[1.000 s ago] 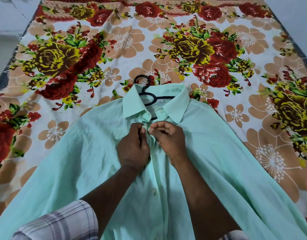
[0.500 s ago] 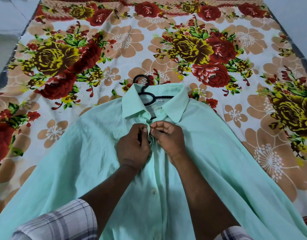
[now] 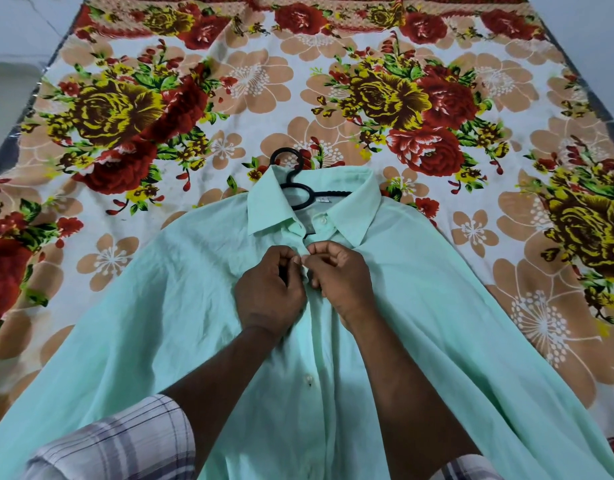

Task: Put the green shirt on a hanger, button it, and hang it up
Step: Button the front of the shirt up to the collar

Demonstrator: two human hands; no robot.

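A pale green shirt [image 3: 437, 306] lies spread front-up on a flowered bedsheet, collar pointing away from me. A black hanger [image 3: 297, 188] sits inside it, its hook poking out above the collar. My left hand [image 3: 267, 289] and my right hand [image 3: 340, 282] meet just below the collar, both pinching the shirt's front placket at a button between their fingertips. The collar button [image 3: 322, 220] shows above them, and another white button [image 3: 309, 378] shows lower on the placket between my forearms.
The flowered bedsheet [image 3: 385, 98] covers the bed all around the shirt. Pale floor [image 3: 7, 84] shows past the bed's left edge, and more floor past the right edge. Checked sleeve cuffs sit at the bottom of the view.
Both hands stay at the same button below the collar; the fingertips have shifted slightly, and the camera has hardly moved.
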